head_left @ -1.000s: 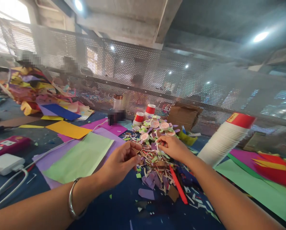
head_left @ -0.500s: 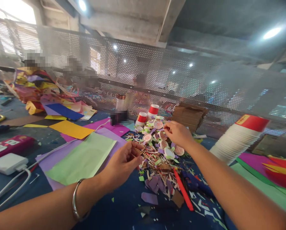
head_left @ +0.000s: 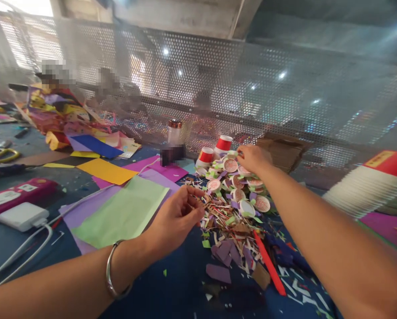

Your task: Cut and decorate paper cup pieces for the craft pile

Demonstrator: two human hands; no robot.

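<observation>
My left hand [head_left: 176,217], with a silver bangle on its wrist, hovers at the left side of a heap of paper scraps [head_left: 223,217]. Its thumb and fingers are curled together, and whatever lies between them is too small to name. Farther back, my right hand [head_left: 255,158] is closed at the top of a pile of round cup-bottom pieces with green and purple paper bits, such as this disc [head_left: 230,165]. Its fingertips are turned away, so I cannot see what they grip. Two upturned red-and-white paper cups [head_left: 224,144] stand just behind the pile.
A red craft knife [head_left: 269,262] and dark blue scissors handles [head_left: 289,253] lie right of the scraps. Green paper [head_left: 121,210] is at left, near a white charger [head_left: 23,216]. Stacked paper cups [head_left: 367,184] lean at right. A perforated metal screen [head_left: 198,75] stands behind.
My right hand has moved slightly up and back over the pile of discs. My left hand keeps its curled shape by the scraps. The whole view has shifted a little.
</observation>
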